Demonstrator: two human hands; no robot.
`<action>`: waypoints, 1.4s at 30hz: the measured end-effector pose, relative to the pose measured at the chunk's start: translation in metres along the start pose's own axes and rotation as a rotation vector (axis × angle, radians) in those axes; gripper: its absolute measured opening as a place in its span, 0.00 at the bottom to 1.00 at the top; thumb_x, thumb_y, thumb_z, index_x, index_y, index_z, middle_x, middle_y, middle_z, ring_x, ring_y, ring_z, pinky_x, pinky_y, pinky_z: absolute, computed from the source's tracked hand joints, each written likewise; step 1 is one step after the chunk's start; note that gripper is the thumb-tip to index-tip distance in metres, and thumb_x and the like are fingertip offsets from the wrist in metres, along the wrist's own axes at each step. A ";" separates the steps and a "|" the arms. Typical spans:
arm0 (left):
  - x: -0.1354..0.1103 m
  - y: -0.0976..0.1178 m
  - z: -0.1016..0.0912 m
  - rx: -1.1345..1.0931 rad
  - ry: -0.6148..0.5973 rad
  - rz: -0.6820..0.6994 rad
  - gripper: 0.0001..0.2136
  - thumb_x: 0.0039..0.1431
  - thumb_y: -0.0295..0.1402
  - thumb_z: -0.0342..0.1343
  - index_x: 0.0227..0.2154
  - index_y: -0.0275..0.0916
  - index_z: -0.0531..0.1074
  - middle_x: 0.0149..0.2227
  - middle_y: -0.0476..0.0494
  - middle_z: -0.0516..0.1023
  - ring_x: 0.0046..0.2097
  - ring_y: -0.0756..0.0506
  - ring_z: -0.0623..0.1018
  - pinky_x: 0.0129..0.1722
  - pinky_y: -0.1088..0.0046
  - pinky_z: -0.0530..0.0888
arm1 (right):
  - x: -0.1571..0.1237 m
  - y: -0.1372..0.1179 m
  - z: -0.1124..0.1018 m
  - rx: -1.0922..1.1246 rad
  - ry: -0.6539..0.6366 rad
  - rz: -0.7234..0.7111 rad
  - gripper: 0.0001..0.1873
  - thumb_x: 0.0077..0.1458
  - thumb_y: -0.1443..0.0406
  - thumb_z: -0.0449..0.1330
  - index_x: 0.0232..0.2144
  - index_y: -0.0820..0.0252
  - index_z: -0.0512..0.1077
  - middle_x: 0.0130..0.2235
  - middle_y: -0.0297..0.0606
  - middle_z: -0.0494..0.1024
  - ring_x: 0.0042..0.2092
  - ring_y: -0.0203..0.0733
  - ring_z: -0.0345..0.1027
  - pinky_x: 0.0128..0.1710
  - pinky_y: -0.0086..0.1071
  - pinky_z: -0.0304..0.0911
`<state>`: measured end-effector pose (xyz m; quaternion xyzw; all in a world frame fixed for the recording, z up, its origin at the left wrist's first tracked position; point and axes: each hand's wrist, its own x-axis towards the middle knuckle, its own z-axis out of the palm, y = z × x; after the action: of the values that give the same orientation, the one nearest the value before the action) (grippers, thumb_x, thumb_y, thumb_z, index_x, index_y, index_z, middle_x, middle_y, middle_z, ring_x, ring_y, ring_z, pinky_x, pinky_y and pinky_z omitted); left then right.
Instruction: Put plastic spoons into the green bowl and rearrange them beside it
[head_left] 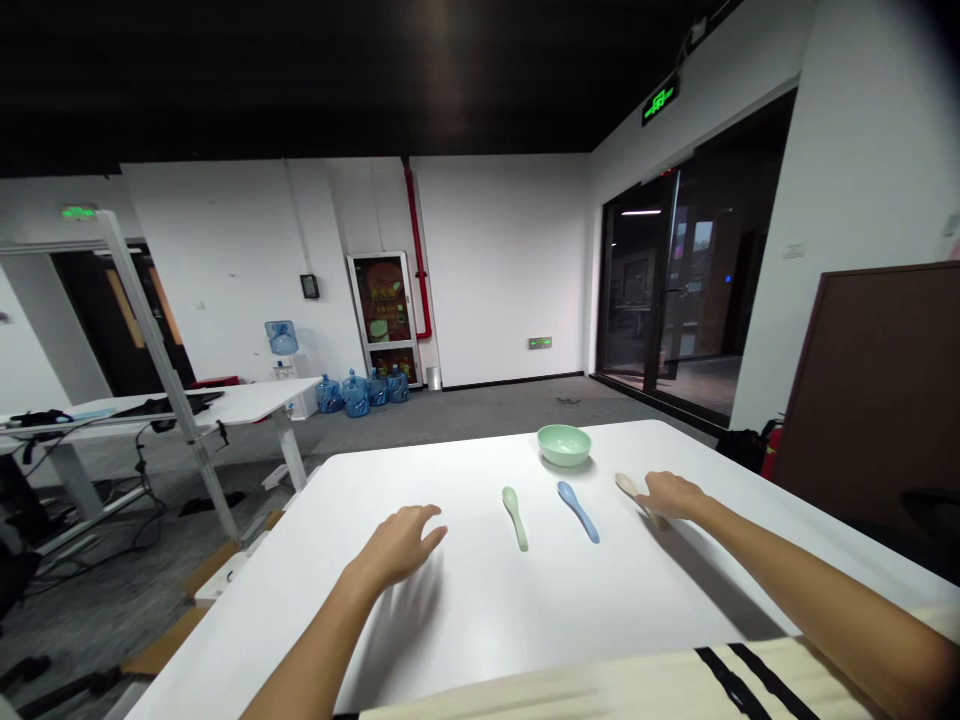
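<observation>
"What does your feed show?"

"From my remote seat, I see my right hand (671, 495) bent over the handle of a smooth beige spoon (625, 485), probably plastic. Thumb and fingers are drawn in around it, but I cannot tell whether they grip it firmly or only touch it. The scoop end pokes out past my fingers, pointing away from me."

"And the left?"

"My left hand (405, 545) hangs over the smooth white tabletop (525, 600), loosely curled, thumb and fingers apart, nothing in it."

"What's nearby?"

"A slim blue spoon (578, 511) lies left of the beige one, and a pale green spoon (514, 518) further left, both with handles toward me. A glossy light green round bowl (564, 460) sits beyond them, near the far edge."

"How would you handle that beige spoon well?"

"I'd pinch its handle lightly from both sides near the middle; held by the very end, something so thin would likely tip. Low, steady wrist, knuckles clear of the blue spoon."
</observation>
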<state>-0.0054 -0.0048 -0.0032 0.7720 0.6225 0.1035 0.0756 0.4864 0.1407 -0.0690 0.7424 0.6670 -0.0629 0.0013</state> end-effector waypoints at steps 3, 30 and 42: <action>0.001 -0.001 0.001 -0.007 0.003 0.005 0.26 0.63 0.51 0.42 0.57 0.45 0.68 0.58 0.42 0.73 0.59 0.37 0.70 0.55 0.59 0.67 | 0.003 0.005 0.009 0.011 -0.007 -0.014 0.16 0.51 0.56 0.60 0.35 0.64 0.74 0.43 0.52 0.77 0.40 0.53 0.74 0.33 0.38 0.63; 0.001 0.000 -0.002 -0.040 -0.020 -0.015 0.25 0.62 0.51 0.43 0.56 0.45 0.68 0.57 0.41 0.73 0.59 0.37 0.70 0.55 0.58 0.67 | 0.054 -0.096 -0.044 0.130 0.343 -0.038 0.22 0.59 0.53 0.50 0.36 0.60 0.78 0.47 0.52 0.72 0.43 0.50 0.72 0.39 0.38 0.63; 0.000 0.001 -0.004 -0.059 -0.020 -0.040 0.26 0.63 0.52 0.43 0.57 0.46 0.68 0.58 0.43 0.73 0.59 0.37 0.70 0.56 0.59 0.67 | 0.087 -0.114 -0.019 0.117 0.273 -0.001 0.22 0.58 0.54 0.52 0.43 0.63 0.76 0.52 0.54 0.67 0.45 0.52 0.72 0.42 0.40 0.64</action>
<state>-0.0052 -0.0055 0.0007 0.7579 0.6337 0.1126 0.1067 0.3840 0.2410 -0.0489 0.7424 0.6567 -0.0001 -0.1329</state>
